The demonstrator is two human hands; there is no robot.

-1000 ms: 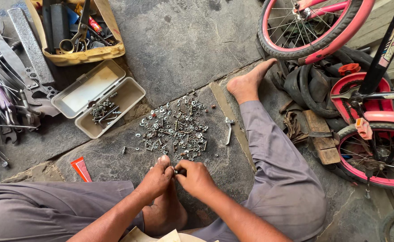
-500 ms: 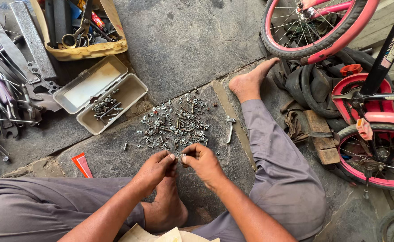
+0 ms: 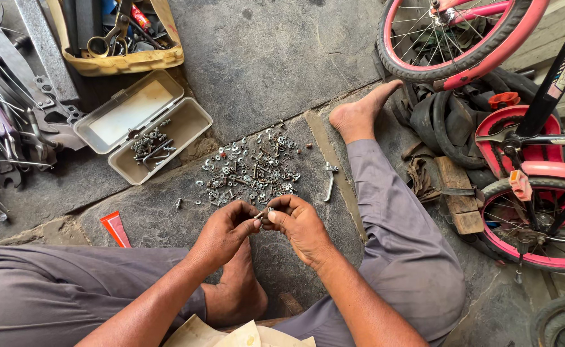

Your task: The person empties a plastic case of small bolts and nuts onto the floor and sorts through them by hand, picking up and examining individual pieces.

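Both hands meet over the stone floor: left hand and right hand pinch one small metal fastener between fingertips. Just beyond lies the pile of nuts and washers. Open grey parts box sits towards the floor's far-left, pink bicycle at its right edge.

Just beyond your hands a scatter of nuts and washers lies on the stone floor. To its right you have a small metal lever. Further off to your left an open hinged box holds screws, and a yellow basket of tools sits behind it. A pink bicycle stands well off to your right.
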